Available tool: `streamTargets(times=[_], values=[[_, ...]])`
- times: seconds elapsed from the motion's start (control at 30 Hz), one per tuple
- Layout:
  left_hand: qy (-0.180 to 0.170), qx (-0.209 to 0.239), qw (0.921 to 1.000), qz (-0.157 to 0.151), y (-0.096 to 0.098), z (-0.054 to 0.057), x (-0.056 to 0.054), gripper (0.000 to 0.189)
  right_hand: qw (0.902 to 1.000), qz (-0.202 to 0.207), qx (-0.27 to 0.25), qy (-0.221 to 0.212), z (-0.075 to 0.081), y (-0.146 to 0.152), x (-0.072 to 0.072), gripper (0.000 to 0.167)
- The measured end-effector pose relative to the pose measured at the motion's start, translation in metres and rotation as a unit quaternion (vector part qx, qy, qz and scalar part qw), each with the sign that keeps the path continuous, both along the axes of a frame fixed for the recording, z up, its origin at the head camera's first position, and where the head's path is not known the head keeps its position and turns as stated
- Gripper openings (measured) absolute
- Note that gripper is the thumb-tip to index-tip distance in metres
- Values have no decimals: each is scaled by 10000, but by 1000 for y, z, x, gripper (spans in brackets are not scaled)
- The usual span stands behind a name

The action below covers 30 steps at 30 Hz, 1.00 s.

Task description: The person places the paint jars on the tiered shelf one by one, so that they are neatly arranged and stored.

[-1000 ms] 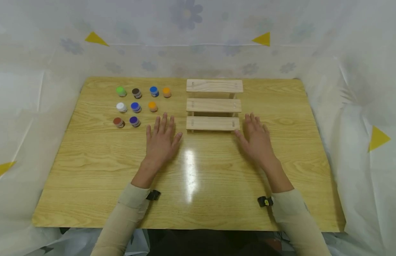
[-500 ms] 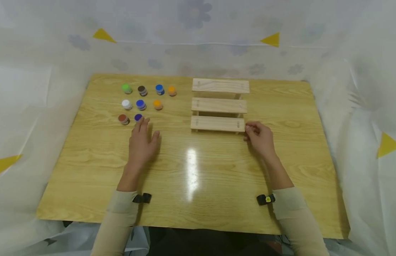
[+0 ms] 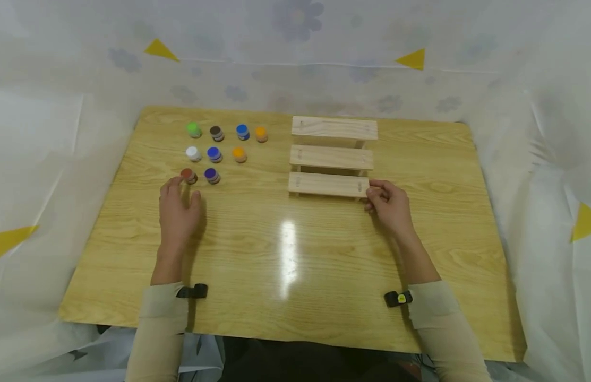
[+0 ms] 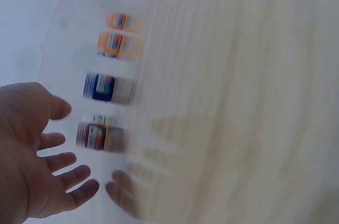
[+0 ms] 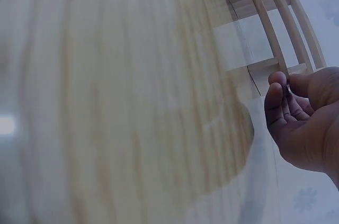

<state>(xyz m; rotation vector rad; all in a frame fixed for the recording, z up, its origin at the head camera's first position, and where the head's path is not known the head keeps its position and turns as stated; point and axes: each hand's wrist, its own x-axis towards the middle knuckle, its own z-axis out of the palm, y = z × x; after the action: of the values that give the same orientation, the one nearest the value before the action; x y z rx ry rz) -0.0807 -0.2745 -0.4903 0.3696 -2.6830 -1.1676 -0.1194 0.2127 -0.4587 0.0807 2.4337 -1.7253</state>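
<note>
My left hand [image 3: 177, 215] hovers open just in front of a small paint jar with a red-brown lid [image 3: 188, 176]. In the left wrist view its fingers are spread and hold nothing, with the red-brown jar [image 4: 95, 136] a little beyond them. My right hand [image 3: 392, 208] pinches the right end of the lowest step of a three-step wooden display stand [image 3: 328, 184]. The right wrist view shows thumb and index finger meeting at the stand's [image 5: 269, 20] corner, the other fingers curled beneath.
Close by stand a dark violet-lidded jar [image 3: 212, 176], a white-lidded jar [image 3: 193, 154] and a blue-lidded jar [image 3: 214, 155]. Orange, green, black and blue lids are further back. A pale patterned curtain [image 3: 295, 85] encloses the wooden table [image 3: 343, 276] at the back and sides.
My left hand has swept left past the violet-lidded jar to the red-brown one. My right hand, first flat beside the stand, has curled and taken hold of its end. The head view has shifted slightly.
</note>
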Motion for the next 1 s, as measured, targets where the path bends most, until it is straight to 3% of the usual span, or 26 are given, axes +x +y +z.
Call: streamTargets(times=[0.2, 0.43, 0.57, 0.7, 1.0], values=[[-199, 561, 9982, -71, -27, -3, -10, 64, 9999, -50, -136, -2, -3, 1, -1, 38], [-382, 791, 9957, -294, -47, -8, -28, 64, 9997, -82, -229, 12, -5, 1, -1, 37], [-413, 748, 9955, -410, -51, -11, -36, 59, 9996, -104, -276, 4, -6, 2, -1, 37], [-363, 569, 9975, -192, -50, -13, -42, 51, 9995, -107, -295, 36, -8, 2, -2, 37], [-476, 674, 9966, 16, -44, -8, -33, 49, 9983, -193, -551, 45, -14, 2, -3, 37]])
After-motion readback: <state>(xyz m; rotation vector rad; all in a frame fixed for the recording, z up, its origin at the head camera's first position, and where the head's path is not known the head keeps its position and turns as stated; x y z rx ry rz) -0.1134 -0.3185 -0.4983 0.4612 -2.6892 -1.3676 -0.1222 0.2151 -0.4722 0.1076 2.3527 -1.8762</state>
